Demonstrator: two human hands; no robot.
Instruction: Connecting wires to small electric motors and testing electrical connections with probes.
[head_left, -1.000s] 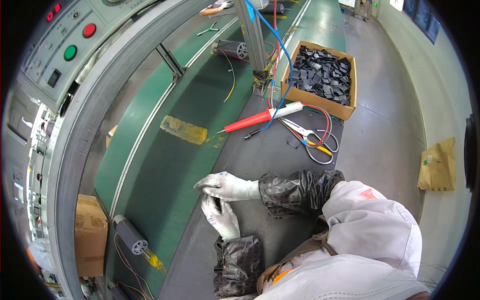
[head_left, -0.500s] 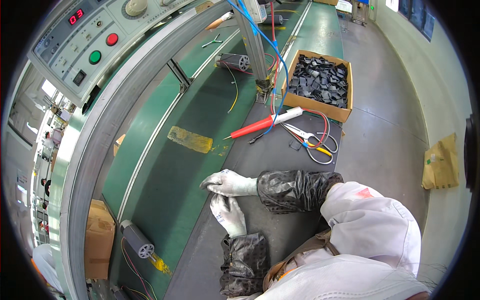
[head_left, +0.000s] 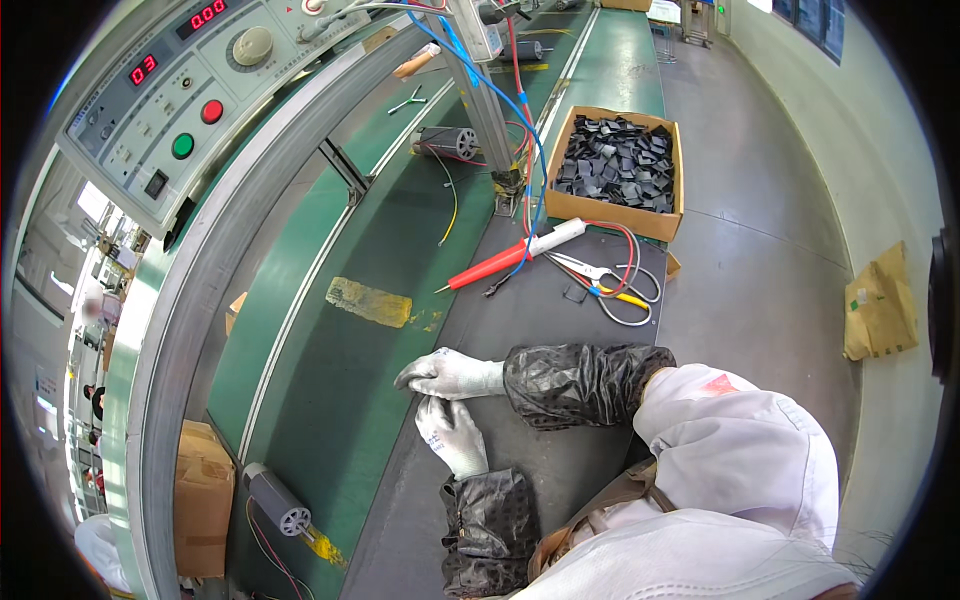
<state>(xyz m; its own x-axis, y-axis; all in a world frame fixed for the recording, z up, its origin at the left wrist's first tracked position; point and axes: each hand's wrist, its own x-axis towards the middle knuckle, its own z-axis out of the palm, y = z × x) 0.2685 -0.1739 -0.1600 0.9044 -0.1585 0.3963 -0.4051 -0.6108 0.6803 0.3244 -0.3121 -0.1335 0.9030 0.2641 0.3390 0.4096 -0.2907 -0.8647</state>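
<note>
Both my hands wear white gloves with grey fingertips and rest together at the edge of a dark mat (head_left: 575,445). My right hand (head_left: 450,374) lies on the far side, its fingers pressed together and bent. Just nearer, my left hand (head_left: 453,437) touches it, its curled fingers partly tucked beneath the right. Between them I see no object. Beyond the hands lie a red and white test probe (head_left: 492,266) with its tip pointing left, and scissors (head_left: 582,268) with blue and yellow tape on the handles.
A cardboard box (head_left: 553,205) of black pieces stands beyond the scissors. The green conveyor (head_left: 290,400) carries grey motors (head_left: 276,495) with wires. A tester panel (head_left: 215,75) sits upper left above a metal rail (head_left: 190,270). Another person's hand (head_left: 417,60) shows far off.
The view has shifted slightly, bringing a second red readout on the panel into sight. My hands stay together in the same pose; the probe and scissors keep their places on the mat.
</note>
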